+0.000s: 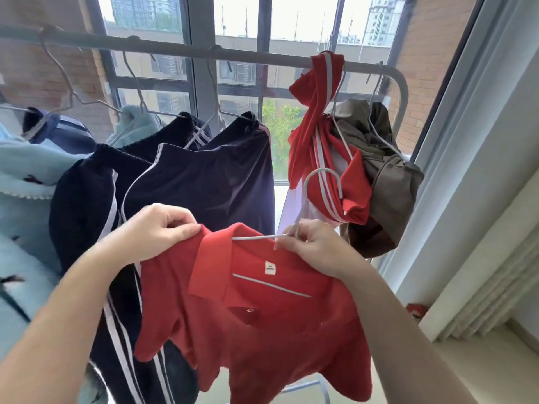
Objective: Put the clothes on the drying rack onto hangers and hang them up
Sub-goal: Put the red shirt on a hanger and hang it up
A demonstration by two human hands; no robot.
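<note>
From your head view, your left hand [159,231] has its grip closed in a pinch on the left side of the red polo shirt [262,316], thumb and fingers bunched on the fabric right where the collar meets the shoulder. Your right hand [316,247] is curled round the neck of the pale wire hanger [253,237], at the shirt's right collar edge; whether that grip also catches cloth, you cannot tell. The shirt hangs between your two hands, collar open toward you with the white label showing, its body drooping below both grips. One hanger arm runs inside the collar opening from your right hand toward your left, and the hook rises above your right hand. Behind, the rack rail [175,47] carries dark navy striped garments [221,176] on hangers, a red striped garment [318,135] draped over it and an olive-brown garment [388,173] to the right. Pale blue fleece [23,176] hangs at far left.
</note>
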